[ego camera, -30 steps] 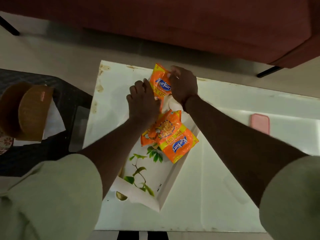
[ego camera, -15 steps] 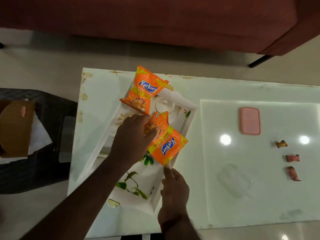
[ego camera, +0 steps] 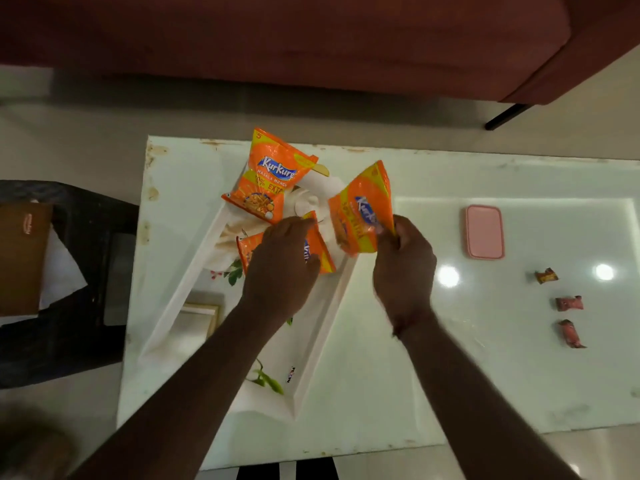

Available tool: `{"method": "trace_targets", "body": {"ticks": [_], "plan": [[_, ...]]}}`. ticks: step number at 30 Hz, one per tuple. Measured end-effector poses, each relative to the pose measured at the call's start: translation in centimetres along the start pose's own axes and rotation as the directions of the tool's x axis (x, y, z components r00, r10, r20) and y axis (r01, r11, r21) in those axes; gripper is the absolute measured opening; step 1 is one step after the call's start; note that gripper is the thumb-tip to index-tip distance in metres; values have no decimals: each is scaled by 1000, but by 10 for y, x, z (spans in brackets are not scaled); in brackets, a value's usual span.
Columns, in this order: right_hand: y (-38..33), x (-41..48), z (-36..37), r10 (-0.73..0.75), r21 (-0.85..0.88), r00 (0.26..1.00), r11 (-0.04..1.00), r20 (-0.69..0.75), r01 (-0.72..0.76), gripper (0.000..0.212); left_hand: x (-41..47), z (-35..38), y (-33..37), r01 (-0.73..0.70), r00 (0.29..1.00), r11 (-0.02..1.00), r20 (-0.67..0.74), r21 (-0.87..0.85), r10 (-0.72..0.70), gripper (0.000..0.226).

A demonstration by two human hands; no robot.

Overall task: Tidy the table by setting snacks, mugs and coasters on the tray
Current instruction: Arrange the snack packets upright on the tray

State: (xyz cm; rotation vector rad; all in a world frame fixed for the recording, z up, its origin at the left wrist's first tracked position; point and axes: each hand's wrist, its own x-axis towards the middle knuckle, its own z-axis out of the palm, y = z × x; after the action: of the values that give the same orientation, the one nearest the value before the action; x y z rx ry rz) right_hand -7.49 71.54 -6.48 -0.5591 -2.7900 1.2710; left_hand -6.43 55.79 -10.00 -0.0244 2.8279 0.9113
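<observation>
right hand (ego camera: pixel 403 268) pinches a third snack packet (ego camera: pixel 362 209) by its corner, held tilted over the tray's right rim (ego camera: pixel 332 306) near the far end. left hand (ego camera: pixel 282 268) presses flat on the second packet (ego camera: pixel 320 249) in the tray, fingers spread, not gripping as far as i can tell. first packet (ego camera: pixel 268 180) leans at the tray's far end, partly over the rim, beside a white mug (ego camera: pixel 311 202). risks i see: the corner pinch slips, the packet lands on the rim and slides out onto the table (ego camera: pixel 398 358), or it nudges the mug. three candies (ego camera: pixel 568 306) near the table's right edge are not yet collected.
</observation>
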Motion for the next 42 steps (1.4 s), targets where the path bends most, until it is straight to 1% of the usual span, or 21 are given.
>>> {"method": "trace_targets", "body": {"ticks": [2, 5, 9, 12, 14, 16, 18, 19, 21, 23, 24, 26, 28, 29, 31, 33, 35, 36, 38, 40, 42], "plan": [[-1, 31, -9, -83, -88, 993, 992, 89, 91, 19, 5, 5, 1, 9, 995, 987, 95, 162, -24, 61], [-3, 70, -9, -66, -140, 949, 984, 307, 113, 19, -4, 16, 1, 29, 993, 958, 99, 285, -60, 57], [-10, 95, 3, -54, -84, 856, 990, 514, 113, 21, -31, 27, -7, 44, 994, 960, 83, 275, -70, 57], [-11, 104, 19, -13, -116, 806, 988, 592, 101, 24, -47, 33, -14, 39, 996, 974, 69, 223, -55, 59], [-8, 109, 29, 18, -168, 811, 981, 585, 99, 24, -52, 33, -18, 44, 997, 983, 59, 177, -55, 61], [-2, 110, 38, 33, -248, 842, 961, 538, 121, 23, -53, 30, -24, 41, 997, 985, 57, 170, -51, 66], [4, 108, 43, 37, -343, 901, 931, 432, 127, 23, -51, 22, -30, 33, 998, 973, 53, 229, -47, 75], [6, 105, 45, 33, -367, 930, 923, 365, 111, 28, -50, 16, -34, 40, 997, 964, 50, 265, -55, 82], [8, 94, 46, -3, -351, 972, 932, 234, 87, 49, -48, 6, -45, 52, 993, 950, 83, 307, -82, 98], [8, 74, 40, -90, -303, 990, 945, 113, 121, 68, -48, -4, -58, 40, 984, 942, 152, 334, -96, 112], [7, 60, 36, -132, -272, 989, 951, 63, 145, 72, -48, -9, -66, 29, 980, 938, 175, 345, -94, 115], [8, 24, 31, -154, -174, 988, 973, 11, 154, 69, -51, -16, -77, 1, 980, 934, 187, 357, -72, 114], [14, -18, 32, -26, -60, 999, 998, 48, 29, 56, -54, -19, -85, -23, 986, 940, 165, 340, -35, 105], [15, -38, 35, 79, -20, 989, 997, 124, -77, 50, -56, -19, -88, -26, 988, 948, 152, 316, -24, 99], [15, -71, 45, 238, -16, 912, 969, 334, -247, 44, -60, -18, -92, -13, 991, 962, 131, 271, -24, 90], [14, -90, 56, 270, 2, 844, 952, 463, -306, 33, -64, -13, -94, 10, 994, 972, 108, 235, -36, 85], [9, -91, 65, 286, 46, 836, 937, 468, -346, 22, -70, -6, -94, 29, 998, 983, 58, 180, -40, 80], [6, -87, 68, 287, 61, 853, 936, 436, -346, 20, -72, -3, -91, 36, 999, 989, 14, 146, -39, 78], [-2, -71, 69, 226, 83, 905, 959, 361, -272, 20, -74, 3, -83, 67, 993, 996, -101, 65, -60, 73], [-12, -50, 69, 121, 125, 941, 978, 316, -167, 22, -72, 7, -71, 138, 968, 989, -203, -56, -147, 71], [-24, -26, 69, 12, 126, 956, 991, 292, -51, 23, -63, 11, -57, 188, 936, 968, -268, -166, -228, 72]]}}
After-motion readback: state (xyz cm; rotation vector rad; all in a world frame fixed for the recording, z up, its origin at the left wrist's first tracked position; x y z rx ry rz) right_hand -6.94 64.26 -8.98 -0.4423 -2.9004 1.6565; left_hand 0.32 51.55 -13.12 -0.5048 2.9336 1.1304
